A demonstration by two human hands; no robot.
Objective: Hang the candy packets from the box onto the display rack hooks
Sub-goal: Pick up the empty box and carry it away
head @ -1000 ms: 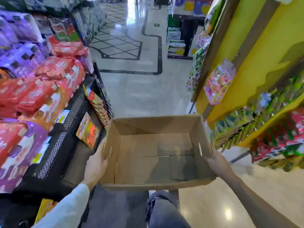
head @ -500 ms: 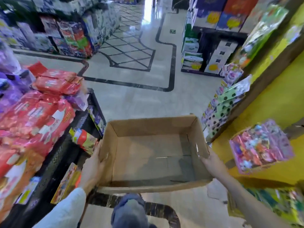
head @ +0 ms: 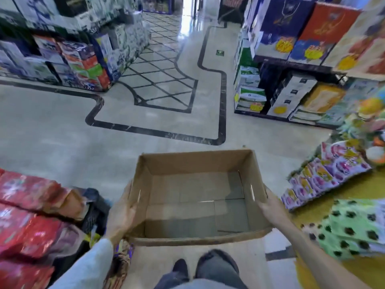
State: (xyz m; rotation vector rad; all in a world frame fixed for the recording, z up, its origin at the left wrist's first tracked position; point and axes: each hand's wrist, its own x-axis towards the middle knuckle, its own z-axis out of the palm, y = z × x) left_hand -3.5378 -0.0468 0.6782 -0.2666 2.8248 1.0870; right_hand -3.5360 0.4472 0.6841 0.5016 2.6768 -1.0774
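The cardboard box (head: 198,197) is sitting open-topped in the middle of the lower view, carried out in front of the person above the pale stone floor (head: 62,130), and its inside is showing only bare cardboard panels. The left hand (head: 120,215) is pressing flat against the box's left outer wall, its fingers lying along the cardboard and the thumb reaching up to the rim. The right hand (head: 270,207) is holding the right outer wall in the same way, fingers stretched forward along the side; whether any fingertips are curling under the bottom is hidden by the box. A light grey sleeve (head: 87,265) is covering the left forearm, while the right forearm is bare. Beneath the box, the person's legs in dark trousers (head: 208,274) are showing. To the left, red and purple snack bags (head: 31,209) are lying heaped on a dark mesh stand. To the right, purple and pink candy packets (head: 325,174) are hanging in an overlapping row against a yellow display rack (head: 312,207), with green packets with black spots (head: 354,228) hanging just below them, blurred. Farther back, stacked boxed goods (head: 83,61) are lining the left side of the aisle, and shelves of blue, orange and white cartons (head: 291,59) are standing on the right, beyond the black inlaid lines in the floor.
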